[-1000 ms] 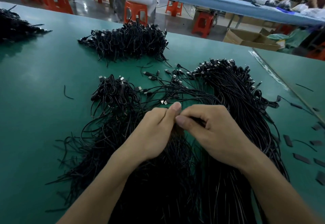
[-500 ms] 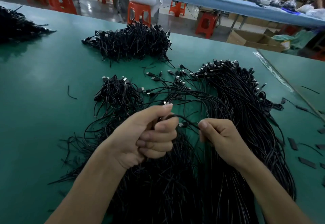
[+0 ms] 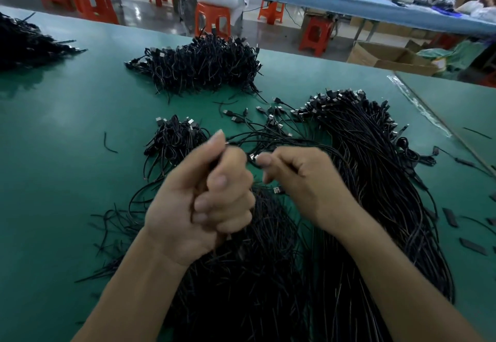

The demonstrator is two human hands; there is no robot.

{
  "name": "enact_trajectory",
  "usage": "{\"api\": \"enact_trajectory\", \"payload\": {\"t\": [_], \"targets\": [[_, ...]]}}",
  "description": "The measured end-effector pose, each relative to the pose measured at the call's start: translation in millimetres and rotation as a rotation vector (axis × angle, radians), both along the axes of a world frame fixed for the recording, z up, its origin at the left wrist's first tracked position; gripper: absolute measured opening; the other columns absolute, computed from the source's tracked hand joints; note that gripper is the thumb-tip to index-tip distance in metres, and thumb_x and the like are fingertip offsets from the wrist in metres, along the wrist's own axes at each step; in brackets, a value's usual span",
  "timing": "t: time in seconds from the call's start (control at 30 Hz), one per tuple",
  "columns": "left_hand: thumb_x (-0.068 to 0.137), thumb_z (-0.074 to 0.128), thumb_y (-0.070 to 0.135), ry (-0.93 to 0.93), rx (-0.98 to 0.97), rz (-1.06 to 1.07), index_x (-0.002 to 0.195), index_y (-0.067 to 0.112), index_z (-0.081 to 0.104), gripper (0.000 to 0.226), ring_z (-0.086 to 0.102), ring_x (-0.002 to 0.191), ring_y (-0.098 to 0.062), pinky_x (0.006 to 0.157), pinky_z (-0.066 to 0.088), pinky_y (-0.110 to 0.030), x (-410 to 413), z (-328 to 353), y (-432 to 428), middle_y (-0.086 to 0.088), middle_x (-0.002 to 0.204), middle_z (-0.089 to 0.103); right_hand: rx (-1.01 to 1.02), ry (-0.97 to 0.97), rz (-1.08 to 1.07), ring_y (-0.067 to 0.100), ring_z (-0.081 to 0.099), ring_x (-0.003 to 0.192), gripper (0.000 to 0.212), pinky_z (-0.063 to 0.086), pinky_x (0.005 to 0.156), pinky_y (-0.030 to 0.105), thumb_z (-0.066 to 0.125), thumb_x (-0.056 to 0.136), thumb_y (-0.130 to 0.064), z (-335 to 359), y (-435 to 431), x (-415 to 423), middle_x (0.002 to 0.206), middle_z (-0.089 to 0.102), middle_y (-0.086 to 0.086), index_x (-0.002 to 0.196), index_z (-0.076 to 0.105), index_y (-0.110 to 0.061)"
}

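A large spread of loose black USB cables lies on the green table, their plugs fanned out at the far end. My left hand is raised over the pile, its fingers curled round a bunch of these cables. Close beside it, my right hand pinches one cable just behind its metal plug. Both hands are motion-blurred.
A small coiled bundle sits left of my hands and a big bundled heap farther back. Another cable pile lies at the far left. Short black pieces lie at the right. Beyond the table: orange stools, a seated person, a cardboard box.
Both hands have lifted off the pile. My left hand turned and closed round a bunch of cables; my right hand drew apart, then came back close with one plug end.
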State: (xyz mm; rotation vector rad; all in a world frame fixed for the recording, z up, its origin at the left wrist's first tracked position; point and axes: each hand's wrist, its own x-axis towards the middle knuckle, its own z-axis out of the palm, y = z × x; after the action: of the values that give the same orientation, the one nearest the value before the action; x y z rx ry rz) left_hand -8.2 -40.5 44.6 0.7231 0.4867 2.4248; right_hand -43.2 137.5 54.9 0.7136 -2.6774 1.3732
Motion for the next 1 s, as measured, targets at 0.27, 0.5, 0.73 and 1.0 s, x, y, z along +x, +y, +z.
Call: {"api": "enact_trajectory", "payload": {"t": [0.27,0.5,0.73,1.0], "targets": [[0.099,0.034,0.046,0.003,-0.421,0.803,0.110,0.011,0.072,0.053,0.072,0.102,-0.020,0.083,0.057,-0.025,-8,-7,16,-0.006,0.105,0.076,0.204,-0.114,0.166,0.006,0.039,0.045,0.037,0.031,0.046,0.015,0.048,0.103,-0.035,5,6,32,0.052,0.046,-0.010,0.074,0.063,-0.016],[0.107,0.034,0.040,0.449,-1.028,1.100,0.097,0.026,0.075,0.045,0.075,0.082,-0.011,0.070,0.057,-0.021,4,-4,25,0.008,0.088,0.077,0.350,-0.026,0.272,0.012,0.048,0.049,0.025,0.033,0.046,0.021,0.052,0.092,-0.026,38,-4,46,0.058,0.054,-0.008,0.068,0.056,-0.018],[0.104,0.036,0.044,0.355,-1.386,0.695,0.056,0.014,0.065,0.064,0.059,0.039,-0.017,0.042,0.043,-0.019,5,3,11,-0.004,0.048,0.064,0.239,-0.010,0.215,0.008,0.066,0.067,0.014,0.054,0.061,0.038,0.073,0.088,-0.031,42,3,41,0.072,0.071,-0.011,0.076,0.074,-0.023],[0.100,0.035,0.062,0.345,-1.030,0.334,0.048,0.024,0.055,0.067,0.023,0.030,-0.009,0.036,0.021,-0.022,9,9,-29,0.010,0.035,0.031,0.044,0.133,0.110,0.012,0.056,0.048,0.020,0.045,0.044,0.028,0.068,0.085,-0.047,64,19,28,0.064,0.069,-0.006,0.085,0.076,-0.028]]}}
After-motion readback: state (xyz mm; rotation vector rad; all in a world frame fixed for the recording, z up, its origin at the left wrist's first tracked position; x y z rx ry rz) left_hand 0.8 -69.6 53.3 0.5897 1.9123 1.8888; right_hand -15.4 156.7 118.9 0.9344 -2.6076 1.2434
